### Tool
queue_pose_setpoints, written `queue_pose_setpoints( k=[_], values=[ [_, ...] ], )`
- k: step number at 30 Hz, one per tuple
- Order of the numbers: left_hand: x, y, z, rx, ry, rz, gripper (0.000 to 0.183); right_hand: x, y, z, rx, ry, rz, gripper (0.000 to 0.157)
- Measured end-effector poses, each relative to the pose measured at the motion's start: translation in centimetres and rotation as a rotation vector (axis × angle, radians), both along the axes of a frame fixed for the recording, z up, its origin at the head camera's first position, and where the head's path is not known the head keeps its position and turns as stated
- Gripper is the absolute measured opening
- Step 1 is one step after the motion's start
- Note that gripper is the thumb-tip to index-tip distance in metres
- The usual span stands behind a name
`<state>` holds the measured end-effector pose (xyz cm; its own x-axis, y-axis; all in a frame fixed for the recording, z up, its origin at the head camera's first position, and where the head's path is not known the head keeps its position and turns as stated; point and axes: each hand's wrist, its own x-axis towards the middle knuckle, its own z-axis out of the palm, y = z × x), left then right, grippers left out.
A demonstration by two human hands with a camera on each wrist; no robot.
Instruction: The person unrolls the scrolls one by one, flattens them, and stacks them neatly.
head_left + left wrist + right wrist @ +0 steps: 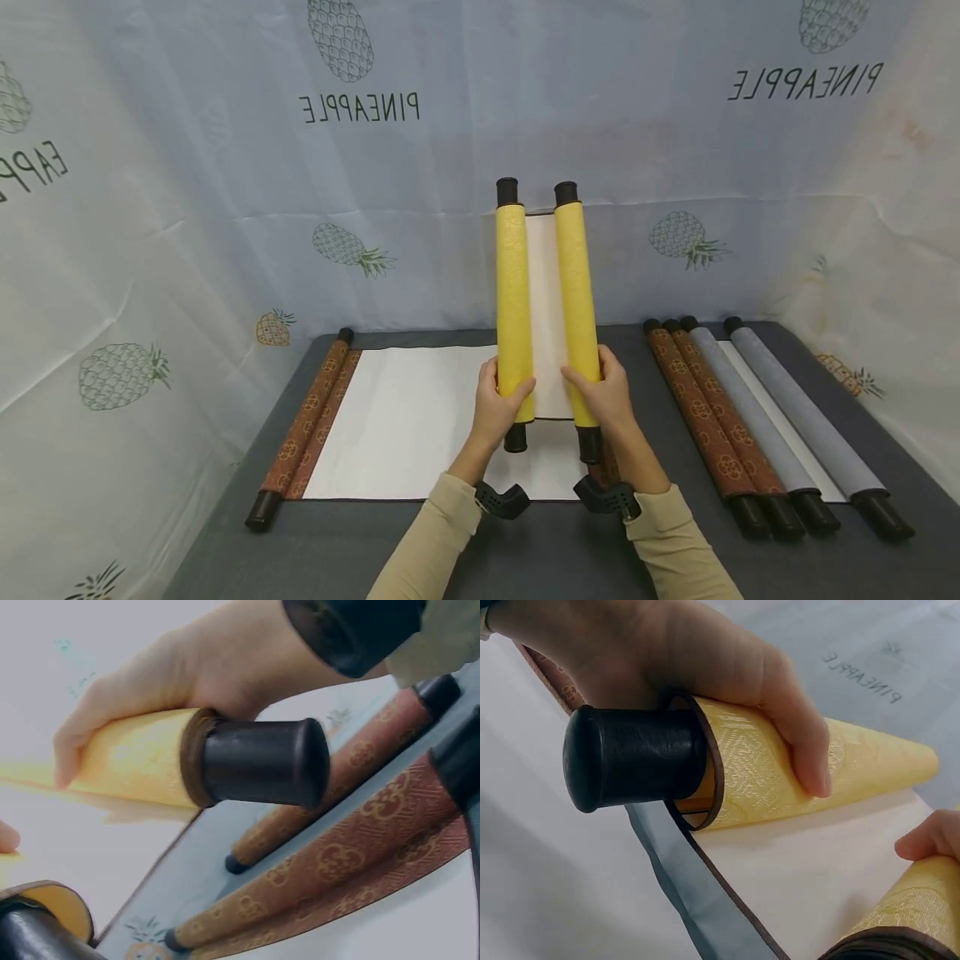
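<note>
A yellow-backed scroll, partly rolled out, is raised above the table with a roll in each hand. My left hand (495, 410) grips the lower part of the left yellow roll (513, 292), its thumb across the front. Round the lower part of the right yellow roll (574, 292) my right hand (609, 396) is curled, thumb also in front. Between the rolls stretches a strip of white paper (547, 317). Black knobs cap both rolls; one knob (262, 761) juts past the left hand, another (634, 757) past the right.
Below lies a spread white scroll (405, 417) with a brown patterned roll (311, 417) at its left. Two brown rolls (701, 408) lie at the right, beside a grey scroll (813, 408) showing a white strip. A pineapple-print curtain (465, 150) hangs behind the dark table (337, 550).
</note>
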<state>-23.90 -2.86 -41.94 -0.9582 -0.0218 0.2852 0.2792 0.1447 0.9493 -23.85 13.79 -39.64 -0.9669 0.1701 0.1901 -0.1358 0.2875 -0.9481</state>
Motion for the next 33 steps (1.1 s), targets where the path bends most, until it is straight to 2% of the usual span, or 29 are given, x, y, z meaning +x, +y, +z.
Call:
queue_pose_setpoints(
  k=[7, 14, 17, 23, 26, 33],
  values=[
    [-0.5, -1.1, 0.2, -0.090, 0.015, -0.043, 0.055, -0.1, 0.5, -0.1, 0.030, -0.021, 0.019, 0.045],
    [-0.7, -1.8, 0.3, -0.041, 0.015, -0.084, 0.067, 0.1, 1.0, 0.6, -0.018, -0.054, 0.043, 0.059],
    [-0.6, -1.9, 0.4, -0.048, -0.003, -0.099, 0.067, 0.1, 1.2, 0.7, -0.033, -0.079, 0.046, 0.063],
    [-0.6, -1.4, 0.0, -0.048, -0.032, -0.146, 0.064, 0.0, 1.2, 0.5, -0.040, -0.107, 0.054, 0.061],
    [-0.6, -0.9, -0.2, -0.031, -0.009, -0.114, 0.062, -0.2, 0.8, 0.3, -0.069, -0.096, 0.070, 0.060],
    [0.0, -0.1, -0.2, -0.034, 0.067, 0.104, 0.061, -0.3, 0.0, -0.2, -0.099, -0.057, 0.042, 0.057]
  ],
)
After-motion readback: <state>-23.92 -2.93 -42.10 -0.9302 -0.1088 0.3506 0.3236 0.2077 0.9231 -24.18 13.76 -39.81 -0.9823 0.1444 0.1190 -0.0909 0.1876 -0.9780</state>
